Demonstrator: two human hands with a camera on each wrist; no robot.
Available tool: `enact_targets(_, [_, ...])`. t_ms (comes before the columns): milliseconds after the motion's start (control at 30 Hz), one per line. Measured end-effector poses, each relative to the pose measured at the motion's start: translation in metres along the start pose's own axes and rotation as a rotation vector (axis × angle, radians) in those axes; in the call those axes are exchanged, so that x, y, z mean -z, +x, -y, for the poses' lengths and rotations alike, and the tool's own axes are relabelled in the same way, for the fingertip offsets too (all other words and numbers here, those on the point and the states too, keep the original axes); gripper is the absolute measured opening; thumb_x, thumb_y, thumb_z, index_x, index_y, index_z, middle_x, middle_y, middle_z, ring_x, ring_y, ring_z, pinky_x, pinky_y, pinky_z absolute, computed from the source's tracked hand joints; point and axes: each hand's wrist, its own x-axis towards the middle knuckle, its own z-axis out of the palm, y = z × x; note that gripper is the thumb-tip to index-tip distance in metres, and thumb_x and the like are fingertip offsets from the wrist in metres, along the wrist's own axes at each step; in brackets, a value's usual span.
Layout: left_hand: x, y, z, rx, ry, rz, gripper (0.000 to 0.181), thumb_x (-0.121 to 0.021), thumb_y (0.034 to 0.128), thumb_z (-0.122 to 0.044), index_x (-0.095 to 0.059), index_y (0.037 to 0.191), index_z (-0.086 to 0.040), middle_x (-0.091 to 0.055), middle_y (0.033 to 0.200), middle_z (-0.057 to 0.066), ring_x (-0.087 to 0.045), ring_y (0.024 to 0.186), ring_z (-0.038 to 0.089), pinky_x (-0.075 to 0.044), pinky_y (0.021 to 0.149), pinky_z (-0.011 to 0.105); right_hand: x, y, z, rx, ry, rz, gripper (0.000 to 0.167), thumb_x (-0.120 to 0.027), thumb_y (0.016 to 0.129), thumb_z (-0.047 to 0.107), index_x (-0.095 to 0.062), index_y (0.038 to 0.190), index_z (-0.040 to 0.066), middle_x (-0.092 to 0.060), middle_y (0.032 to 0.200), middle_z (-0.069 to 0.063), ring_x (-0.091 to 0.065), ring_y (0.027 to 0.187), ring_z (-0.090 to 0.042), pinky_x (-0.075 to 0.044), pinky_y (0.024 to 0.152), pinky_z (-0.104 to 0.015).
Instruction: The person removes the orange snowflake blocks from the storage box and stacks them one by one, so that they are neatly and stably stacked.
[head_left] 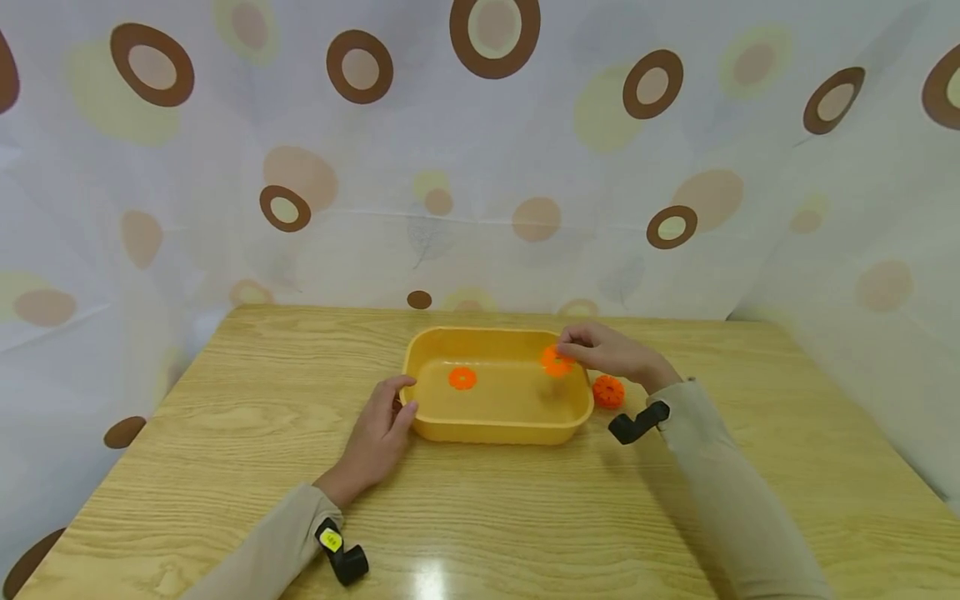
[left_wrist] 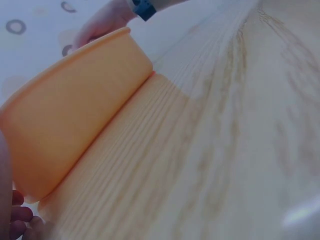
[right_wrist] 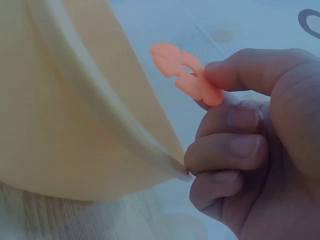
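Observation:
Between the thumb and index finger of my right hand (head_left: 611, 350) is a flat orange flower-shaped piece (head_left: 557, 362) with a hole in its middle. It is raised over the right end of a yellow plastic basin (head_left: 495, 433); the right wrist view shows the same flower piece (right_wrist: 170, 60) tilted, the other fingers curled below it. My left hand (head_left: 375, 437) grips the basin's left end, a finger over the rim and the thumb at the front corner. A second orange flower piece (head_left: 462, 378) lies flat on the basin's floor.
Just outside the basin's right end sits a thick orange flower shape (head_left: 608, 392), perhaps several pieces stacked, on the wooden table (head_left: 480, 517). Behind the table hangs a pale curtain (head_left: 480, 267) with brown rings. Each wrist carries a small black camera mount (head_left: 637, 422).

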Motion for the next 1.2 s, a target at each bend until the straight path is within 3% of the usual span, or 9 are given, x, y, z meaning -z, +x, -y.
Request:
enact_targets(167, [0.0,0.001,0.0,-0.002,0.001,0.004,0.029,-0.05,0.0971,-0.013,-0.049,0.125,-0.004,-0.048,0.095,0.008,-0.046,0.081,0.015,-0.042,0.072,0.03,0.002,-0.008,-0.008,-0.017,0.042,-0.028,0.027,-0.044,0.103,0.022,-0.051,0.087,0.001,-0.039,0.069,-0.006,-0.035,0.058,-0.02,-0.034,0.06,-0.027])
enact_targets(400, [0.001,0.002,-0.001,0.0,-0.011,0.006,0.029,-0.05,0.0974,-0.013,-0.049,0.125,-0.003,-0.047,0.095,0.009,-0.046,0.081,0.016,-0.042,0.073,0.03,0.006,-0.02,-0.018,-0.03,0.088,-0.068,0.026,-0.044,0.103,0.021,-0.049,0.087,0.0,-0.039,0.069,-0.002,-0.033,0.055,-0.013,-0.033,0.057,-0.026])
enact_targets(633, [0.002,0.001,-0.002,0.015,-0.012,0.024,0.03,-0.049,0.0978,-0.012,-0.049,0.126,-0.003,-0.047,0.095,0.008,-0.046,0.081,0.016,-0.042,0.072,0.03,0.002,-0.032,-0.028,0.003,0.144,-0.058,0.027,-0.042,0.104,0.02,-0.051,0.092,-0.003,-0.034,0.062,0.0,-0.028,0.052,-0.033,-0.03,0.052,-0.04])
enact_targets(833, [0.001,0.0,-0.002,0.015,-0.013,0.024,0.029,-0.05,0.0975,-0.012,-0.049,0.125,-0.003,-0.047,0.095,0.008,-0.046,0.081,0.016,-0.042,0.073,0.029,0.004,-0.039,-0.035,-0.007,0.166,-0.08,0.028,-0.041,0.104,0.021,-0.051,0.093,-0.003,-0.032,0.061,0.001,-0.027,0.051,-0.016,-0.028,0.052,-0.032])
enact_targets(1033, [-0.001,-0.001,-0.001,-0.001,-0.026,0.01,0.029,-0.051,0.0967,-0.011,-0.049,0.125,-0.002,-0.047,0.094,0.008,-0.045,0.081,0.015,-0.041,0.072,0.028,0.013,-0.05,-0.042,-0.033,0.141,-0.116,0.028,-0.041,0.104,0.02,-0.047,0.089,-0.004,-0.028,0.059,0.001,-0.024,0.05,-0.017,-0.028,0.054,-0.028])
enact_targets(1200, [0.001,0.0,-0.001,0.015,-0.021,0.013,0.029,-0.05,0.0968,-0.012,-0.049,0.125,-0.003,-0.047,0.095,0.008,-0.045,0.081,0.016,-0.041,0.073,0.029,0.018,-0.055,-0.047,-0.092,0.069,-0.083,0.024,-0.042,0.103,0.017,-0.049,0.094,-0.003,-0.031,0.059,0.001,-0.027,0.049,-0.012,-0.03,0.053,-0.027])
